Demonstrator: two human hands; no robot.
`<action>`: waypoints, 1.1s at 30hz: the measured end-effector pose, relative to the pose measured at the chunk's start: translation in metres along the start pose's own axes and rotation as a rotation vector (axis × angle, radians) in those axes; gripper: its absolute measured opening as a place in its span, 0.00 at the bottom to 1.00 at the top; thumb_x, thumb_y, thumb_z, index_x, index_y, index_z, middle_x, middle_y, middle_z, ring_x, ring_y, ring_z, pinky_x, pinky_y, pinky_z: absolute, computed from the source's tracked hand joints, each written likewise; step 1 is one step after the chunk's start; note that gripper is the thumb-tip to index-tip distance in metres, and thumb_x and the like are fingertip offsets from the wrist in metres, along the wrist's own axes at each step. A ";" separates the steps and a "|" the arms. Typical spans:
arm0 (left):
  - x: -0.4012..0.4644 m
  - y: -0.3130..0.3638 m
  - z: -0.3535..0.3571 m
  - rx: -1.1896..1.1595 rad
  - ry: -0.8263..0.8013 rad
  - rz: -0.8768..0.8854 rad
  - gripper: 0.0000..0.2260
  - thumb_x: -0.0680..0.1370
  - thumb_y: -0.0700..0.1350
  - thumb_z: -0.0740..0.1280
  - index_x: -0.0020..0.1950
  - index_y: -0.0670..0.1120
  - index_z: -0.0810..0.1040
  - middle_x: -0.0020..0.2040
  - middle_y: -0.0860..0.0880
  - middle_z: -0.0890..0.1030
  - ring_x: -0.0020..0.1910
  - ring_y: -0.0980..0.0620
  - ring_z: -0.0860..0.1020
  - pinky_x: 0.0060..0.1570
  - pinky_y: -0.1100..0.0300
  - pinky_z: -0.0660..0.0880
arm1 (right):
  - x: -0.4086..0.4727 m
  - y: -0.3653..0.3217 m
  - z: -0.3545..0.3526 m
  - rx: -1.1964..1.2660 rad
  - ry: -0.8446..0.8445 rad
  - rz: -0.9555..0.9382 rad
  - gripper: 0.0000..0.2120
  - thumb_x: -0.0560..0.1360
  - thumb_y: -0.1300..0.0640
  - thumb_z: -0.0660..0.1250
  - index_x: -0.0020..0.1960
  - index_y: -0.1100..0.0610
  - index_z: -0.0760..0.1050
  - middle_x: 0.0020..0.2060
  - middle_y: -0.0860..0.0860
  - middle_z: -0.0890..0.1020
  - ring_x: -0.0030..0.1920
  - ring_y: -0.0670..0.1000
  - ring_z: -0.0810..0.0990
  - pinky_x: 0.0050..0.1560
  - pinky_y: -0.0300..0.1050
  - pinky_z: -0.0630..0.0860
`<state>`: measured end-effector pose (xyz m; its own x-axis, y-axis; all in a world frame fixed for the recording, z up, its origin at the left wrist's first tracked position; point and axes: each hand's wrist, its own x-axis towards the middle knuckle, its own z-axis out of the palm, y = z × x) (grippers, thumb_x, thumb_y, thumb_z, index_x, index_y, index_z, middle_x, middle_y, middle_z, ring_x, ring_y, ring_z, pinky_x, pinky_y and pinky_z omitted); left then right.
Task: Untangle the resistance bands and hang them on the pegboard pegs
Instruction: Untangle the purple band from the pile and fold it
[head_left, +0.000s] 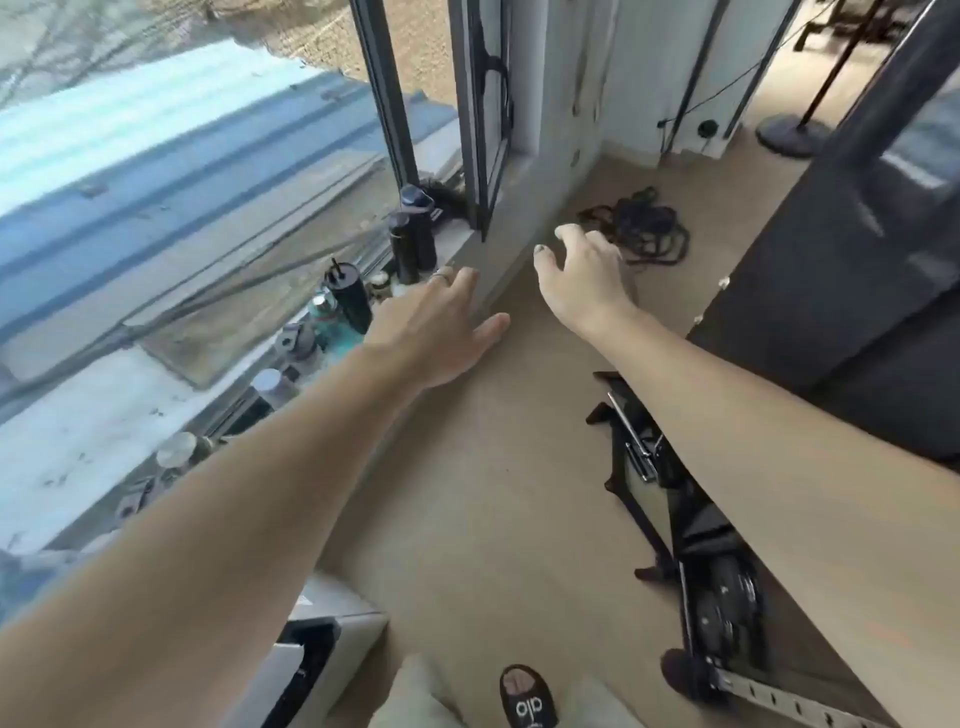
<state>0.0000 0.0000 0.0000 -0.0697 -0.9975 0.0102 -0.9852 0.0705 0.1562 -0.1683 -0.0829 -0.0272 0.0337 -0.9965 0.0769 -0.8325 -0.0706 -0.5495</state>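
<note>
Bands: dark tangled heap of resistance bands (636, 228) on the floor (483, 467) at about 1 o'clock, near the wall below the window (485, 104); loops overlapping, ends not traceable.
Right hand (584, 275): reaching toward the heap, fingers (569, 233) loosely spread and curved, holding nothing; just short of the bands.
Left hand (441, 327): stretched forward at 11 o'clock beside the sill edge, fingers (460, 278) straight and slightly apart, a ring on one, holding nothing.
Pegboard: not in view; hanging place cannot be told.
Risk, snag: lifting the heap by one loop likely to tighten the knots, since strands cross each other many times.
Risk, drag: trailing ends could catch on the black folded equipment (670, 499) at 4 o'clock when carried back.
Risk, sill: dark bottles (410, 244) and the other flasks (348, 296) crowd the sill at 10 to 11 o'clock; a swing of the left arm could knock them over.
Obstacles: dark cabinet (857, 291) at 3 o'clock narrows the passage; floor lamp base (792, 132) and cable well beyond the bands at 1 o'clock.
Underfoot: sandalled foot (524, 696) at 6 o'clock, white appliance corner (332, 634) at 7 o'clock, close enough to trip on.
</note>
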 end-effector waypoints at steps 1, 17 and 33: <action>0.011 0.001 0.003 0.031 -0.030 0.004 0.29 0.80 0.66 0.57 0.74 0.48 0.65 0.68 0.46 0.73 0.62 0.40 0.77 0.54 0.45 0.77 | 0.007 0.003 0.002 -0.020 -0.022 0.017 0.22 0.83 0.45 0.56 0.73 0.54 0.70 0.68 0.59 0.75 0.68 0.63 0.70 0.66 0.54 0.68; 0.305 -0.037 0.021 0.103 -0.192 0.205 0.27 0.82 0.65 0.55 0.71 0.46 0.67 0.67 0.45 0.73 0.63 0.40 0.77 0.50 0.48 0.72 | 0.247 0.035 0.031 -0.066 -0.001 0.321 0.22 0.83 0.45 0.55 0.73 0.53 0.69 0.67 0.58 0.74 0.68 0.62 0.71 0.66 0.54 0.69; 0.669 0.076 0.063 0.166 -0.275 0.410 0.26 0.82 0.64 0.54 0.72 0.47 0.66 0.67 0.47 0.73 0.62 0.43 0.77 0.46 0.52 0.69 | 0.555 0.192 -0.009 -0.125 0.067 0.484 0.20 0.83 0.45 0.56 0.68 0.55 0.72 0.62 0.58 0.78 0.65 0.61 0.74 0.61 0.52 0.71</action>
<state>-0.1312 -0.6622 -0.0431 -0.4721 -0.8521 -0.2257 -0.8781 0.4771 0.0354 -0.3143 -0.6486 -0.0823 -0.4049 -0.9081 -0.1064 -0.8038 0.4090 -0.4319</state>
